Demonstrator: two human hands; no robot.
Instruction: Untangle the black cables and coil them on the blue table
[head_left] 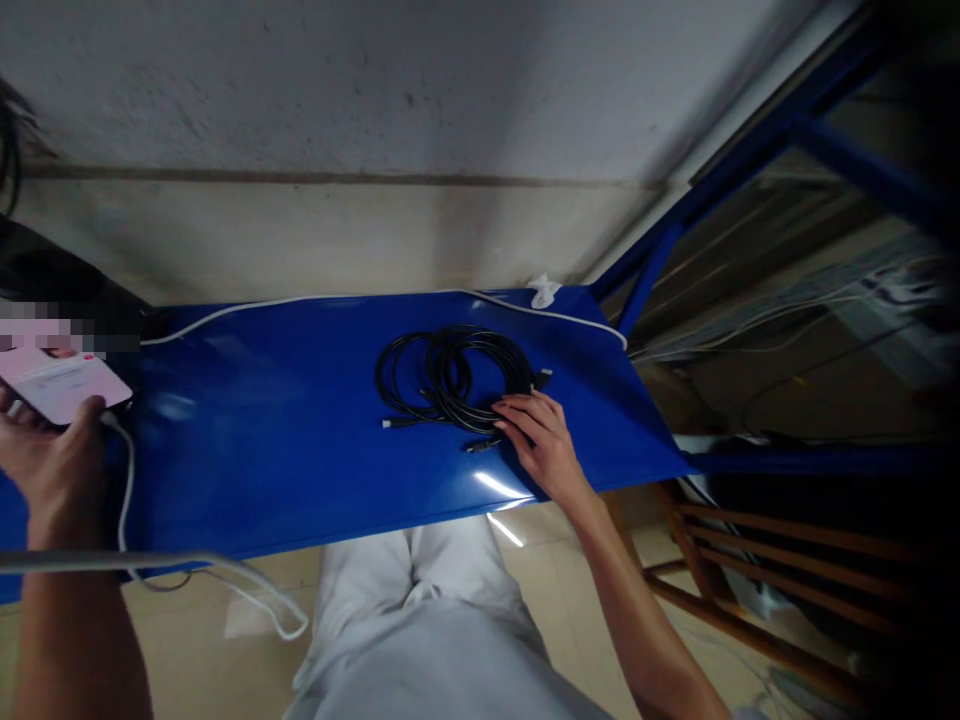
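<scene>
Two or more overlapping loops of black cable [450, 385] lie on the blue tabletop [300, 420]. My right hand [541, 435] is at the right side of the coil, thumb and fingertips closed on its strands. One black plug [543, 378] sticks out just above my fingers. Another plug [481, 446] lies on the table left of my thumb, and a light-tipped plug [388, 424] points left at the coil's near left side. No left hand of my own shows.
At the left edge, a co-worker's hand [60, 460] holds a phone [75, 390] with a white cord [126, 490] plugged in. A thin white cable [337, 297] runs along the table's back edge, near crumpled white paper [544, 291]. A wooden chair [780, 570] stands to the right.
</scene>
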